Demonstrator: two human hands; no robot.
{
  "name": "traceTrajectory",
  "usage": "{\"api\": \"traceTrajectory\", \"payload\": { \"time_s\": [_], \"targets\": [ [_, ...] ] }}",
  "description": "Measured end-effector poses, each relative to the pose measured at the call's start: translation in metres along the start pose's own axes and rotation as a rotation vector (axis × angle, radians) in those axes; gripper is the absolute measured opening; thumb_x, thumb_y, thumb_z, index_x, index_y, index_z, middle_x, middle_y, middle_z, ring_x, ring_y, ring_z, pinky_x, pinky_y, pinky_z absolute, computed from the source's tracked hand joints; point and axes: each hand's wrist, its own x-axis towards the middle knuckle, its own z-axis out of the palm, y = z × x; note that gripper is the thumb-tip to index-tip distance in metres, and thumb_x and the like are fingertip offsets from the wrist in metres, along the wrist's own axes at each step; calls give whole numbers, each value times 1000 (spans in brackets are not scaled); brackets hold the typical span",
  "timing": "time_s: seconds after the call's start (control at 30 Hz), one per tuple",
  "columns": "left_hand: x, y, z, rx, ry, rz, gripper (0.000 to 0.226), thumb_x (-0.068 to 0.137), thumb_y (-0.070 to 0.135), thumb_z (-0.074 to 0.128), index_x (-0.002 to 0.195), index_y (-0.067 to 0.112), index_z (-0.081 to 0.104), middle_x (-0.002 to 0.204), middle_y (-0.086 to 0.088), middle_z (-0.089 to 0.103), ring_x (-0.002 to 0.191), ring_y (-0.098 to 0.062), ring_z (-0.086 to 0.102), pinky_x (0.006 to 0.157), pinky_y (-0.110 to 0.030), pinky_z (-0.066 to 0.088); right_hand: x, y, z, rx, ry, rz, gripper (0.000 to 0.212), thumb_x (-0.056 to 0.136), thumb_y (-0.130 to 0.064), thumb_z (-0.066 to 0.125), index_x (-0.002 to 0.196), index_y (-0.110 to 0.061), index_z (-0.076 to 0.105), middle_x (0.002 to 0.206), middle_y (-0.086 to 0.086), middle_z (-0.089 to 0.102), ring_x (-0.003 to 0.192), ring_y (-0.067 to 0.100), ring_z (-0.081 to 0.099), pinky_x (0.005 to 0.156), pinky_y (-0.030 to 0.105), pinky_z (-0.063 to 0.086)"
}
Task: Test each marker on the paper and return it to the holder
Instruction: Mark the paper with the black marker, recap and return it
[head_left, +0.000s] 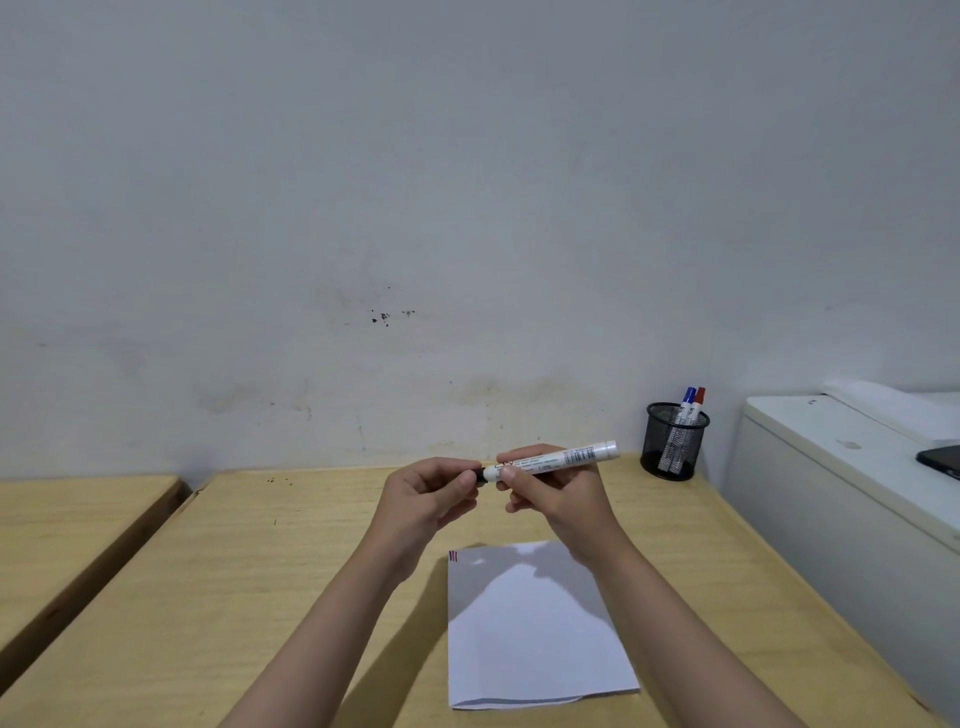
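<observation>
Wooden table (322, 587): light wood, set against a grey wall; everything below is placed relative to it.
White cabinet (831, 499): just beside the table's right edge, with a dark phone (941, 461) lying on its top.
Sheet of paper (530, 623): flat on the table's near right part, with short red and blue marks (453, 556) at its far left corner.
Right hand (550, 499): raised above the table's middle, fingers curled closed around the barrel of a white marker, thumb pressed on top.
Left hand (431, 493): raised above the table's middle, just beside the right hand, fingers folded in and pinching the marker's black cap end (482, 474).
Mesh holder (674, 441): black, upright on the table's far right corner near the wall.
White marker (558, 460): held level above the table between both hands, its tail pointing right toward the holder.
Blue-capped marker (688, 401): standing in the holder.
Red-capped marker (698, 400): touching the blue one, also in the holder.
</observation>
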Motion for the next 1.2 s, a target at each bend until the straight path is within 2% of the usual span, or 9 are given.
{"api": "traceTrajectory", "payload": {
  "time_s": [0.3, 0.47, 0.57, 0.67, 0.8, 0.87, 0.97, 1.07, 1.2],
  "targets": [
    [1, 10, 9, 99, 11, 145, 13, 79, -3, 65, 79, 7, 74, 65, -2, 71, 63, -13, 64, 66, -20, 57, -7, -6, 3, 74, 42, 70, 6, 82, -5, 67, 87, -4, 71, 68, 6, 68, 55, 11, 58, 59, 26, 56],
    [16, 14, 11, 229, 111, 189, 6, 76, 2, 71, 77, 7, 74, 59, -3, 67, 59, -13, 58, 66, -29, 52, -4, -20, -19, -234, -63, 376, 42, 77, -42, 69, 81, 0, 72, 65, 9, 67, 44, 11, 55, 48, 25, 53],
    [25, 21, 18, 362, 123, 222, 3, 75, 11, 74, 73, 10, 75, 67, -22, 68, 62, -17, 57, 66, -34, 46, 1, -35, -36, -469, 22, 149, 19, 75, -26, 77, 82, -9, 72, 69, 4, 67, 51, 9, 56, 52, 21, 52],
    [33, 27, 37, 433, 44, 219, 5, 73, 16, 75, 70, 12, 74, 73, -19, 72, 62, -17, 55, 63, -36, 44, 6, -40, -48, -777, 43, -38, 30, 68, -26, 81, 96, -23, 70, 88, -8, 69, 75, 4, 61, 63, 9, 46],
    [52, 30, 70, 422, -21, 219, 10, 70, 22, 75, 69, 12, 73, 71, -20, 72, 60, -15, 57, 65, -37, 48, 7, -39, -64, -776, 0, -96, 26, 72, -19, 78, 95, -28, 71, 82, -7, 72, 75, 5, 63, 66, 17, 50],
    [64, 28, 87, 372, -41, 225, 14, 72, 24, 77, 74, 10, 73, 67, -16, 69, 60, -15, 60, 68, -38, 52, 7, -39, -78, -752, 51, -137, 39, 74, -14, 76, 106, -33, 66, 74, -7, 68, 68, 7, 63, 68, 25, 54],
    [82, 16, 117, 365, -35, 249, 20, 76, 33, 73, 80, 13, 72, 70, -3, 70, 65, -10, 63, 69, -31, 53, 17, -45, -114, -719, 167, -174, 60, 79, -8, 69, 125, -41, 50, 63, -7, 62, 54, 5, 57, 65, 20, 52],
    [107, -8, 145, 470, -28, 259, 22, 79, 36, 69, 84, 15, 72, 81, 3, 72, 74, -5, 65, 69, -19, 50, 39, -61, -165, -728, 377, -217, 59, 82, -8, 65, 128, -40, 46, 65, 10, 64, 49, 15, 58, 58, 14, 48],
    [145, -43, 182, 639, -84, 232, 30, 79, 40, 65, 99, 17, 67, 105, 4, 67, 99, -12, 61, 81, -23, 45, 78, -80, -225, -739, 615, -210, 56, 80, -9, 68, 123, -36, 45, 74, 11, 68, 64, 21, 67, 59, 17, 47]
  ]
}}
